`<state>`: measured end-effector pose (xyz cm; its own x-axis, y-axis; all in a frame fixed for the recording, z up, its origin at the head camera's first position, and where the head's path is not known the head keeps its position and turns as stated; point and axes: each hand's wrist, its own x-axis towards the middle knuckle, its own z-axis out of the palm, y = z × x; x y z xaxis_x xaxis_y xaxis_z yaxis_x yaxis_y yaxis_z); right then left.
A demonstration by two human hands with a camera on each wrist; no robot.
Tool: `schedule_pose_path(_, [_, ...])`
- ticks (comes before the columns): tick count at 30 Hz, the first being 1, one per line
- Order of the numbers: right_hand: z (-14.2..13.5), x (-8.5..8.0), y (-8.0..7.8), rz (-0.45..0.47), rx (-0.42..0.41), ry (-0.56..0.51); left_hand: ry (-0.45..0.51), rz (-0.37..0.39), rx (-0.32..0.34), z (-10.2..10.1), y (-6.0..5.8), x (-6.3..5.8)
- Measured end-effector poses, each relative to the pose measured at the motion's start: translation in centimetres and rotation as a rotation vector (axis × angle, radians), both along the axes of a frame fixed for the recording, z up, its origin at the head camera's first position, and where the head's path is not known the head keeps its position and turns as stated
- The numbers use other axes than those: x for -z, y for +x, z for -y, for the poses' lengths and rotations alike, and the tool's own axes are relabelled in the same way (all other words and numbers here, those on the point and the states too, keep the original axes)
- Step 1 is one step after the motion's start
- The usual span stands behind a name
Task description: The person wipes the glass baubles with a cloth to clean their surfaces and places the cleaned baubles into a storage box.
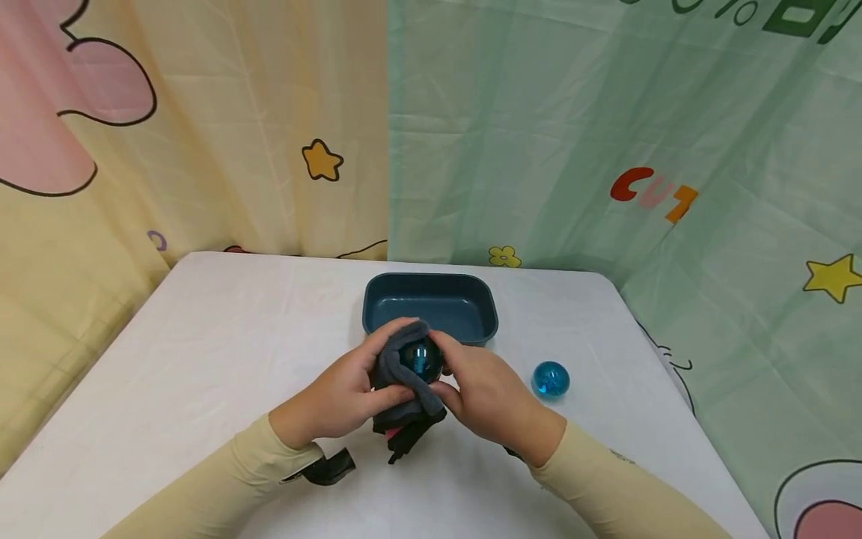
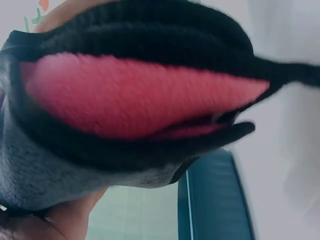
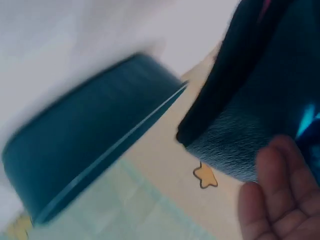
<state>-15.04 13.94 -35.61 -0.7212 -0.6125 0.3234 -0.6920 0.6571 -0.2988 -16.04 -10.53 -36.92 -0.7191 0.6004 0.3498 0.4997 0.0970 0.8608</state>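
Above the table, both hands work at a dark blue, see-through ball (image 1: pixel 420 359) partly wrapped in a grey cloth (image 1: pixel 393 367). My left hand (image 1: pixel 343 393) grips the cloth around the ball, its thumb across the front. From the other side, my right hand (image 1: pixel 488 382) holds the ball between thumb and fingers at the cloth's edge. Fuzzy pink material (image 2: pixel 135 95) shows between the cloth's black borders in the left wrist view. In the right wrist view, the right fingers (image 3: pixel 275 190) lie against the cloth and ball, which is mostly cut off by the frame.
Just beyond the hands stands a dark teal rectangular basin (image 1: pixel 431 284). A second clear blue ball (image 1: pixel 551 379) rests on the white table (image 1: pixel 269 314), right of the right hand. Patterned curtains (image 1: pixel 471 150) hang behind the table's far edge.
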Motion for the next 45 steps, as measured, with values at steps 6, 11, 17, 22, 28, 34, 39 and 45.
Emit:
schedule_pose_path(6, [0.04, 0.19, 0.02, 0.364, -0.009, -0.207, -0.007, 0.026, 0.02, 0.05, 0.04, 0.05])
schedule_pose_path(11, [0.09, 0.23, 0.44, 0.371, -0.059, -0.255, 0.049, 0.062, 0.043, 0.38, -0.21, 0.19])
schedule_pose_path(17, [0.03, 0.25, 0.35, 0.083, -0.022, -0.029, 0.07, 0.1, 0.071, 0.33, -0.31, 0.19])
schedule_pose_path(22, [-0.22, 0.42, 0.21, 0.102, 0.031, 0.015, 0.02, 0.107, 0.04, -0.03, -0.14, -0.03])
schedule_pose_path(28, [0.01, 0.41, 0.18, 0.306, 0.018, -0.169, 0.052, 0.141, 0.042, 0.0, -0.08, 0.16])
schedule_pose_path(34, [0.25, 0.25, 0.39, 0.257, -0.008, -0.12, 0.138, 0.132, 0.075, 0.23, -0.4, 0.69])
schedule_pose_path(39, [0.29, 0.1, 0.32, 0.153, 0.026, -0.02, 0.158, 0.149, 0.1, 0.18, -0.41, 0.83])
schedule_pose_path(45, [0.19, 0.18, 0.1, 0.24, 0.06, -0.106, 0.142, 0.17, 0.095, -0.02, -0.29, 0.67])
